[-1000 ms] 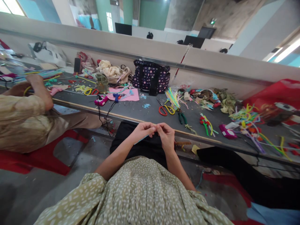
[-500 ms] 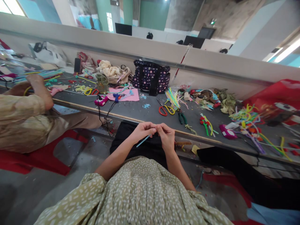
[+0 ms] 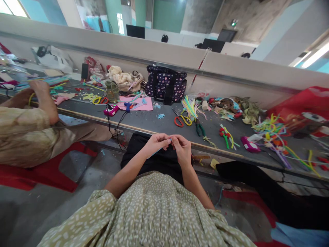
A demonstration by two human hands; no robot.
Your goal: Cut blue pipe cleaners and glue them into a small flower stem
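My left hand (image 3: 157, 143) and my right hand (image 3: 183, 148) meet over my lap, just below the front edge of the long grey work table (image 3: 151, 121). Both are pinched on a thin light-blue pipe cleaner (image 3: 169, 140); only a small bit of it shows between the fingertips. Fingers of both hands are curled closed. On the table beyond my hands lie red-and-yellow scissors (image 3: 180, 120), green-handled pliers (image 3: 200, 129) and a bundle of coloured pipe cleaners (image 3: 189, 106).
A dotted dark bag (image 3: 166, 85) stands at the back of the table. A pink glue gun (image 3: 111, 110) with a black cord lies left of centre. Another person in a beige sleeve (image 3: 23, 132) works at the left on a red chair (image 3: 38, 173). Red bag (image 3: 300, 108) at far right.
The blue pipe cleaner's loose end hung below my left hand half a second ago; it is now drawn up out of sight between my fingers. The neighbour's hand has lifted slightly.
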